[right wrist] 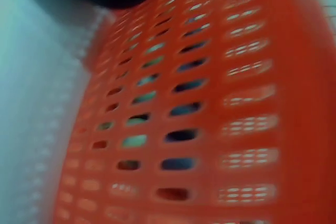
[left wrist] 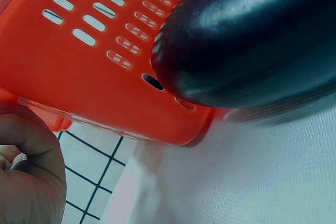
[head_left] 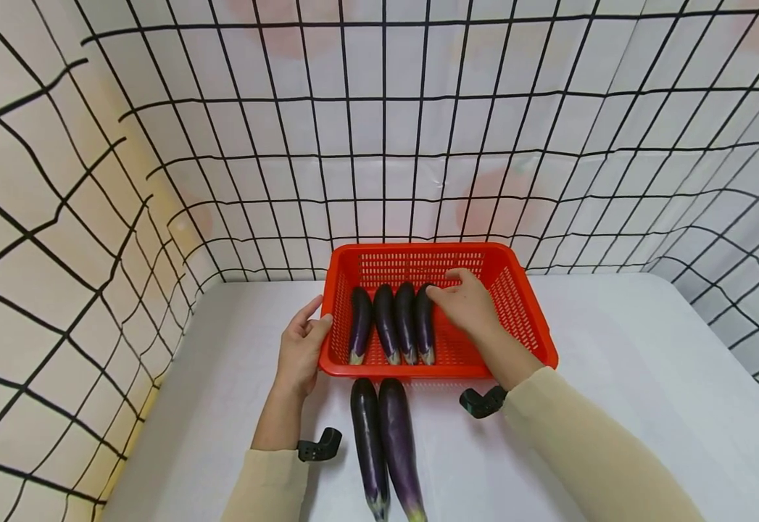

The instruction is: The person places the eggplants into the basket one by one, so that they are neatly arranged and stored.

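Nearest my head camera: two long, glossy dark-purple eggplants [head_left: 401, 442] lie side by side on the white tabletop [head_left: 614, 348], stem ends toward me, in front of a red perforated plastic basket [head_left: 412, 372]. Inside I count four more dark-purple eggplants [head_left: 386, 322], rowed in its left half. Left hand [head_left: 299, 351]: clamped on the left rim. Right hand [head_left: 470, 304]: inside, thumb at the rightmost one's tip, forefinger apart; contact unclear to me. Behind: black wire grid [head_left: 384, 155].
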The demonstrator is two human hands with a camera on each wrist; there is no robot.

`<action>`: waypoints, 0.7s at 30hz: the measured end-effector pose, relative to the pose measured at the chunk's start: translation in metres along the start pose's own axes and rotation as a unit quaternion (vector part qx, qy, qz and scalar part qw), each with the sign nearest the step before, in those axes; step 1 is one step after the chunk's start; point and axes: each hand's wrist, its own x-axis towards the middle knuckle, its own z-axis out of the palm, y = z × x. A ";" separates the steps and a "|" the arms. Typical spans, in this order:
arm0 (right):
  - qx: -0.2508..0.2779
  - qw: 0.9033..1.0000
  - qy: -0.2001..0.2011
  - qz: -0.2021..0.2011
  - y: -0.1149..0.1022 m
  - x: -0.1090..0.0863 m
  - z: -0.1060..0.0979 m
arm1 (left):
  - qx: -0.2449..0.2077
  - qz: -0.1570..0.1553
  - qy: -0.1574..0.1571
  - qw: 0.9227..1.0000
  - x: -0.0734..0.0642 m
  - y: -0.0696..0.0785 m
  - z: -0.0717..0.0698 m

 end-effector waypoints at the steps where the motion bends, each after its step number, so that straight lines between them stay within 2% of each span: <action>1: 0.007 1.000 0.003 -0.004 -0.001 -0.004 -0.003 | 0.001 -0.001 0.000 1.000 0.000 0.000 0.000; 11: 0.080 0.996 0.010 -0.039 -0.004 -0.054 -0.027 | 0.002 -0.006 -0.001 1.000 0.000 -0.001 -0.001; 17: 0.107 0.991 0.011 -0.075 0.007 -0.087 -0.027 | 0.003 -0.007 -0.002 1.000 -0.001 -0.001 -0.001; 21: 0.137 0.987 0.011 -0.079 0.013 -0.107 -0.024 | 0.000 -0.006 -0.001 1.000 0.000 0.000 0.000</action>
